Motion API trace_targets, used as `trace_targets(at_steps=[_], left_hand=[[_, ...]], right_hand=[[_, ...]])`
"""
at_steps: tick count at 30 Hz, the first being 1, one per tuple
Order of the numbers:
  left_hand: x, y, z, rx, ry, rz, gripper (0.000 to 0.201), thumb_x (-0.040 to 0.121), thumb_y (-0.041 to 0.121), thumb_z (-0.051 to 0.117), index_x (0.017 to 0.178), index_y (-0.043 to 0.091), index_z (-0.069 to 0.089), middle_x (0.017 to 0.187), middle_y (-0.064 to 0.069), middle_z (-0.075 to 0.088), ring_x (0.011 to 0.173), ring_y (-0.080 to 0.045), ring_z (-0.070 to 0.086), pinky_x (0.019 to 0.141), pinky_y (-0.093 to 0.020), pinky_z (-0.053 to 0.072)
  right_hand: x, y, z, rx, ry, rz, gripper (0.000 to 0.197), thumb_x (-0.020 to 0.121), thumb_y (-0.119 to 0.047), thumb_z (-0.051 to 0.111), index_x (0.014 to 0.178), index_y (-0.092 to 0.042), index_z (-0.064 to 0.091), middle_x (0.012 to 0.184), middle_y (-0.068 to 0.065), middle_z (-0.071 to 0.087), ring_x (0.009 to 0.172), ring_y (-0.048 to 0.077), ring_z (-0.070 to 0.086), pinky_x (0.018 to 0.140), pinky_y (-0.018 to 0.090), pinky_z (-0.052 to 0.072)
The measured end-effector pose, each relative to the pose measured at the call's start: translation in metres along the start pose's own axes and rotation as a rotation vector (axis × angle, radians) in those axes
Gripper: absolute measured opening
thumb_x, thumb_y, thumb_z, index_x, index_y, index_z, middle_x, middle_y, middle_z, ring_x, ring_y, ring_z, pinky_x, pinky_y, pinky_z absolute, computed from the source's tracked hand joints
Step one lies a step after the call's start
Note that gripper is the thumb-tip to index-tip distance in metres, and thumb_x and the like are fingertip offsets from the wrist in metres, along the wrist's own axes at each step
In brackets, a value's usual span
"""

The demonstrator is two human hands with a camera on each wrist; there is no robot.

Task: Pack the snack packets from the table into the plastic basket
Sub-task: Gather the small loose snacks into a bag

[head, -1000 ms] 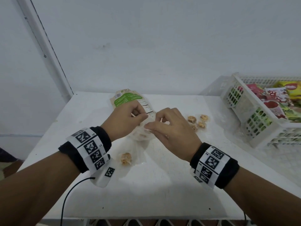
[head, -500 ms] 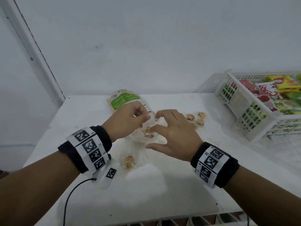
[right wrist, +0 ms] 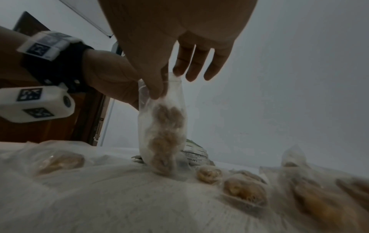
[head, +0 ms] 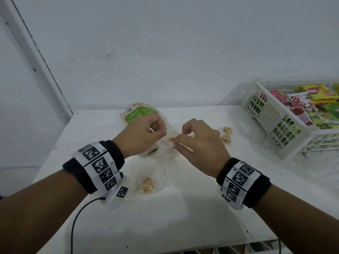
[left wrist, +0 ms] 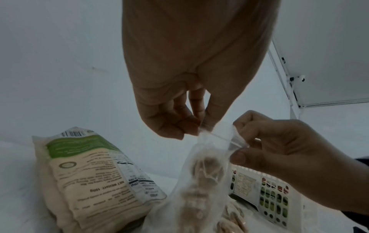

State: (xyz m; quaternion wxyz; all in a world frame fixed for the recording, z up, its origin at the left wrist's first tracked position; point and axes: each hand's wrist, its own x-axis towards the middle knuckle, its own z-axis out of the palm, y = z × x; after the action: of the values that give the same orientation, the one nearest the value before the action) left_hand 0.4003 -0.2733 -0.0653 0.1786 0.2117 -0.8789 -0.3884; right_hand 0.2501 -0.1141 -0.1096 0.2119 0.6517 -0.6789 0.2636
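Note:
A small clear snack pouch [left wrist: 203,170] [right wrist: 162,126] with brown pieces inside hangs over the table [head: 183,226], its bottom near the surface. My left hand [head: 145,133] pinches one side of its top edge and my right hand [head: 198,142] pinches the other side. A beige and green snack packet [head: 139,113] [left wrist: 95,176] lies just behind my left hand. More clear pouches of brown snacks lie on the table, one [head: 146,185] near my left wrist, others [head: 226,133] right of my right hand. The white plastic basket [head: 286,143] at the right holds colourful packets.
A white wall stands close behind the table. A black cable [head: 80,217] runs from my left wrist toward the front edge. The basket sits on a clear plastic sheet [head: 256,153] at the table's right side.
My right hand, spread over the table half a second ago, has closed its fingers on the pouch's top. Both hands have lifted the pouch upright.

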Motion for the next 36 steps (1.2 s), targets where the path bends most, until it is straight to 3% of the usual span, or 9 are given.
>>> trace_targets(at_steps=[4, 9, 12, 14, 18, 22, 27, 31, 36], left_hand=[[0.002, 0.004, 0.006, 0.013, -0.011, 0.015, 0.004, 0.097, 0.019, 0.066, 0.093, 0.018, 0.067, 0.084, 0.012, 0.061, 0.065, 0.007, 0.053, 0.063, -0.010, 0.041], [-0.001, 0.011, 0.008, -0.054, 0.011, 0.010, 0.019, 0.091, 0.043, 0.071, 0.095, 0.024, 0.070, 0.087, 0.011, 0.065, 0.075, 0.003, 0.058, 0.068, -0.012, 0.046], [-0.001, 0.009, 0.009, 0.033, -0.002, 0.019, 0.008, 0.092, 0.029, 0.074, 0.094, 0.023, 0.070, 0.087, 0.012, 0.066, 0.068, 0.003, 0.056, 0.065, -0.010, 0.042], [-0.001, 0.008, 0.012, 0.064, 0.040, 0.030, 0.002, 0.095, 0.020, 0.071, 0.093, 0.019, 0.070, 0.088, 0.010, 0.068, 0.067, 0.004, 0.056, 0.065, -0.009, 0.042], [0.001, 0.009, 0.022, 0.128, 0.074, 0.055, 0.007, 0.096, 0.021, 0.069, 0.089, 0.021, 0.068, 0.087, 0.009, 0.068, 0.077, -0.002, 0.060, 0.070, -0.016, 0.046], [0.002, 0.008, 0.025, 0.080, 0.103, -0.009, 0.008, 0.095, 0.025, 0.070, 0.087, 0.022, 0.069, 0.084, 0.009, 0.069, 0.075, 0.000, 0.060, 0.072, -0.013, 0.048], [0.003, 0.009, 0.026, 0.079, 0.105, -0.021, 0.006, 0.096, 0.017, 0.067, 0.092, 0.020, 0.070, 0.089, 0.008, 0.070, 0.082, -0.006, 0.063, 0.077, -0.015, 0.050], [0.001, 0.006, 0.029, 0.071, 0.141, -0.057, 0.005, 0.096, 0.017, 0.067, 0.093, 0.019, 0.069, 0.088, 0.008, 0.070, 0.080, -0.005, 0.062, 0.072, -0.010, 0.048], [-0.001, 0.003, 0.030, 0.065, 0.166, -0.067, 0.003, 0.094, 0.020, 0.071, 0.091, 0.020, 0.071, 0.085, 0.010, 0.070, 0.076, 0.003, 0.062, 0.072, -0.007, 0.046]], right_hand=[[0.003, 0.010, 0.003, -0.029, -0.049, 0.031, 0.020, 0.095, -0.037, 0.067, 0.088, -0.022, 0.077, 0.101, 0.002, 0.052, 0.088, 0.024, 0.051, 0.069, 0.040, 0.046], [0.004, 0.019, -0.003, 0.077, 0.026, 0.116, 0.021, 0.095, -0.037, 0.067, 0.089, -0.018, 0.074, 0.105, 0.002, 0.058, 0.090, 0.020, 0.059, 0.070, 0.034, 0.050], [0.003, 0.025, -0.008, 0.139, -0.012, 0.209, 0.021, 0.095, -0.044, 0.067, 0.089, -0.023, 0.070, 0.108, -0.008, 0.065, 0.087, 0.012, 0.064, 0.069, 0.033, 0.053], [0.004, 0.031, -0.011, 0.110, -0.106, 0.244, 0.027, 0.097, -0.052, 0.060, 0.087, -0.028, 0.067, 0.095, -0.012, 0.065, 0.083, 0.011, 0.064, 0.070, 0.039, 0.054], [0.004, 0.043, -0.019, 0.128, -0.212, 0.286, 0.034, 0.095, -0.059, 0.056, 0.082, -0.029, 0.064, 0.084, -0.012, 0.063, 0.081, 0.008, 0.063, 0.073, 0.040, 0.054], [-0.001, 0.050, -0.022, 0.291, -0.168, 0.292, 0.013, 0.096, -0.042, 0.066, 0.097, -0.030, 0.061, 0.093, -0.015, 0.065, 0.081, 0.001, 0.066, 0.077, 0.038, 0.056], [-0.001, 0.053, -0.027, 0.507, -0.222, 0.359, 0.033, 0.098, -0.033, 0.065, 0.125, -0.038, 0.048, 0.092, -0.014, 0.070, 0.081, 0.003, 0.069, 0.077, 0.022, 0.054], [-0.002, 0.069, -0.024, 0.494, -0.197, 0.380, 0.008, 0.099, -0.021, 0.065, 0.106, -0.023, 0.069, 0.090, -0.015, 0.071, 0.082, 0.001, 0.069, 0.079, 0.021, 0.054], [-0.001, 0.073, -0.027, 0.487, -0.231, 0.376, 0.006, 0.097, -0.019, 0.067, 0.096, -0.022, 0.072, 0.085, -0.013, 0.073, 0.084, 0.001, 0.067, 0.079, 0.013, 0.051]])
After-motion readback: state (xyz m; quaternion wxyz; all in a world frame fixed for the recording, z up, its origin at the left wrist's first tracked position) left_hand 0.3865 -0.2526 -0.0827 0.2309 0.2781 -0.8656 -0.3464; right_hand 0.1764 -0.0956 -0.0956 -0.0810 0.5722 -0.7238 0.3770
